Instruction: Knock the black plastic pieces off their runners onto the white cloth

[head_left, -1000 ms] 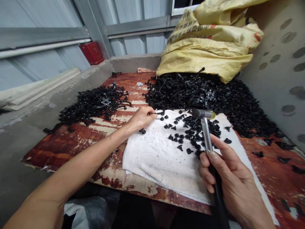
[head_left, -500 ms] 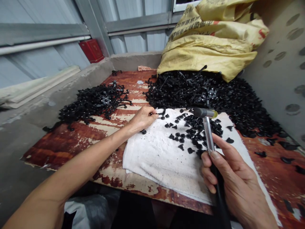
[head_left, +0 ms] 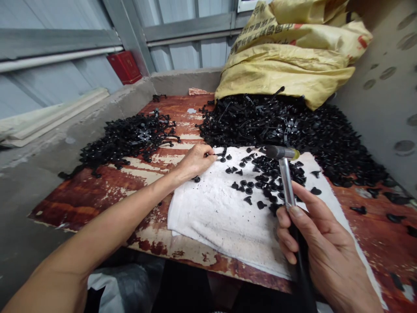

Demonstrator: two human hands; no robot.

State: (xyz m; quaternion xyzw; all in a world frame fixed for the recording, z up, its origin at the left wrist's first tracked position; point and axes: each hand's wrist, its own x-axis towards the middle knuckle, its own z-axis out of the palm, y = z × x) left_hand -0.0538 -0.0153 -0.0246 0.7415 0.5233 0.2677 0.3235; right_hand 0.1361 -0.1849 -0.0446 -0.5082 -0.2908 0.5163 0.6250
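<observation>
My right hand (head_left: 321,248) is closed round the black grip of a small hammer (head_left: 284,174), whose metal head hangs above loose black plastic pieces (head_left: 263,178) scattered on a white cloth (head_left: 215,217). My left hand (head_left: 194,161) rests at the cloth's far left edge, fingers pinched on a thin black plastic strip (head_left: 219,154) that lies flat on the cloth. A single black piece lies just under that hand's wrist.
A big heap of black plastic parts (head_left: 293,126) spills from a yellow sack (head_left: 293,52) at the back right. A second pile of black sprue frames (head_left: 127,137) lies at the left on the worn red board (head_left: 97,191). Grey walls close in behind and at right.
Almost nothing has moved. The view has tilted slightly, and the hammer in my right hand sits a touch higher and further right.
</observation>
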